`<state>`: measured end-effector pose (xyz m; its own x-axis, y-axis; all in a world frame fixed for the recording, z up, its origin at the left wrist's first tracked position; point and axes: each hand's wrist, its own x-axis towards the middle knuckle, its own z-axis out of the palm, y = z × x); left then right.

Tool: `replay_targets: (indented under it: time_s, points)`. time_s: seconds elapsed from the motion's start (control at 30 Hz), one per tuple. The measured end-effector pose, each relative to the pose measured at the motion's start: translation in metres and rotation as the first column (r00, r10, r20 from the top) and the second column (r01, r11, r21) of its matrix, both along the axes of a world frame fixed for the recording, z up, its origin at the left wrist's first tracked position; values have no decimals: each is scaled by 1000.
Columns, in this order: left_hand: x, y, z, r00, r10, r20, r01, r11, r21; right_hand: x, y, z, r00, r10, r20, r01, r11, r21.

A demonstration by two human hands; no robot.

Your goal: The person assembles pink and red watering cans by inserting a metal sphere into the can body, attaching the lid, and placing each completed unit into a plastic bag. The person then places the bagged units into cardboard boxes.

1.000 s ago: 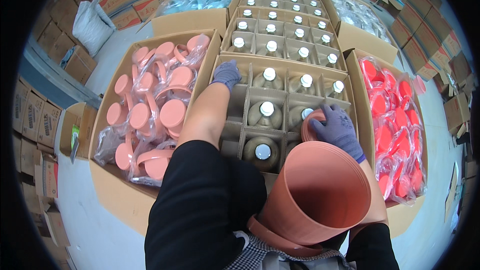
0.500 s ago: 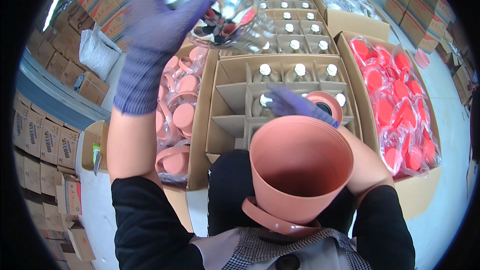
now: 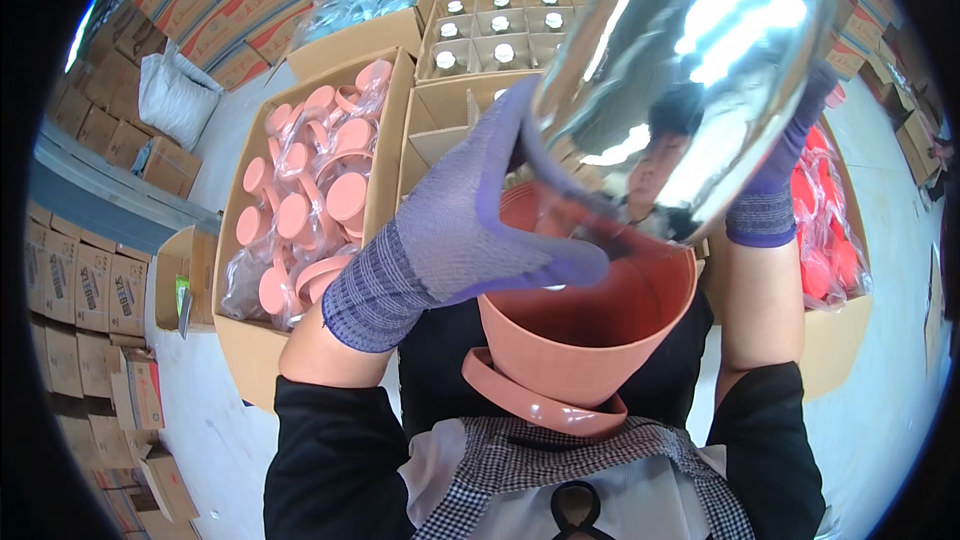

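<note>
A mirror-silver glass thermos liner (image 3: pixel 690 70) is tilted over a pink plastic thermos shell (image 3: pixel 590 335), its lower end near the shell's open mouth. My left hand (image 3: pixel 480 205), in a purple-grey glove, is closed around the liner's lower end, thumb stretched across the mouth. On the liner's far right side lies my gloved right hand (image 3: pixel 785 160); the liner hides most of its fingers. The shell stands upright at my lap, its curved handle (image 3: pixel 540 400) toward me. The liner's lowest tip is blurred behind my left thumb.
Left stands a carton (image 3: pixel 390 140) of bagged pink thermos parts (image 3: pixel 293 215). Ahead are divided cartons (image 3: pixel 480 75) holding several white-capped liners (image 3: pixel 503 53). Bagged red parts (image 3: pixel 825 230) sit at right. Stacked cartons (image 3: pixel 235 10) and a white sack (image 3: pixel 175 95) stand farther off.
My left hand has brought the liner from the upper left down over the shell. My right hand has left the divided carton and come up to the liner. The view has shifted.
</note>
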<state>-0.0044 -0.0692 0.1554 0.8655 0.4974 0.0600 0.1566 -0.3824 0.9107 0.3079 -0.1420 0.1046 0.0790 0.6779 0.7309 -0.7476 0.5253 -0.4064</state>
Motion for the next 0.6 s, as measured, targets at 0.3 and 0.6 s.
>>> replay_targets:
  time_s: [0.3,0.6]
  points:
    - [-6,-2,-47,892,119,436,15,956,-292,-88,-67,24,697,-35,717,575,625,-528]
    - [-26,4,-50,938,-94,333,180,955,-238,-106,-96,24,584,10,812,595,676,-436]
